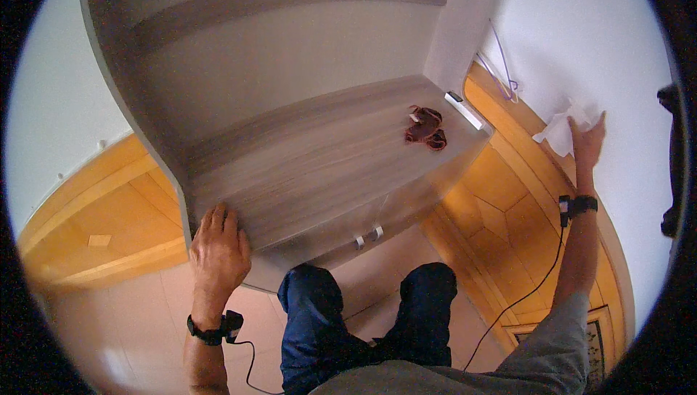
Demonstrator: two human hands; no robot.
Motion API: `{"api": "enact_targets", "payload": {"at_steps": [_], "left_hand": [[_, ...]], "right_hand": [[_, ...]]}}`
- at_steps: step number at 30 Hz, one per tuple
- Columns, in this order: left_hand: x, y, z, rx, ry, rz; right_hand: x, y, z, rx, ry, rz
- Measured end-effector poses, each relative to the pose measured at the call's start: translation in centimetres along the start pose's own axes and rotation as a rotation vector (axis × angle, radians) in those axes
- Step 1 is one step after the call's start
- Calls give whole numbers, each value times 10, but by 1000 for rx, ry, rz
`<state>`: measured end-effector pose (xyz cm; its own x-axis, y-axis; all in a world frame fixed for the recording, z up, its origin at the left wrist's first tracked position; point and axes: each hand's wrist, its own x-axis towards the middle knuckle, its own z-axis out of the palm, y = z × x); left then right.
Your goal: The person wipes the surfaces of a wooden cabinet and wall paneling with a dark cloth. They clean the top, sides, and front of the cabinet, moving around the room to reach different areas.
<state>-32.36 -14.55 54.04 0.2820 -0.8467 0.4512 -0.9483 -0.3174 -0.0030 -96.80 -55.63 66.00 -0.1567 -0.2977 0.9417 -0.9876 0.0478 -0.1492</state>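
Note:
My left hand (220, 245) lies palm down on the left front corner of a wood-grain cabinet top (305, 161), holding nothing. To the right, my right hand (588, 142) is stretched out beside the white wall with a crumpled white tissue (561, 131) at its fingers. Thumb and one finger are spread; the other fingers are hidden by the hand and the tissue. A dark red-brown bundle with cords (426, 128) sits on the right part of the top. Near the right edge lies a white power strip (464, 111).
Below the top are cabinet doors with two pale handles (368, 237), close to my knees (313, 291). Thin cables (503, 68) hang along the right wall. Black cords run from both wrist devices (578, 204). A small pale piece (99, 241) lies on the patterned floor border at left.

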Motion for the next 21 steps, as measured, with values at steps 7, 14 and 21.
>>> {"api": "enact_targets", "payload": {"at_steps": [7, 14, 21], "left_hand": [[-2, -2, 0, 14, 2, 2], [3, 0, -6, -9, -10, -6], [2, 4, -12, -22, -39, -28]], "right_hand": [[-95, -168, -49, 781, -706, -436], [-160, -284, -1, 569, -847, -746], [-149, -296, 116, 546, -802, -746]]}}
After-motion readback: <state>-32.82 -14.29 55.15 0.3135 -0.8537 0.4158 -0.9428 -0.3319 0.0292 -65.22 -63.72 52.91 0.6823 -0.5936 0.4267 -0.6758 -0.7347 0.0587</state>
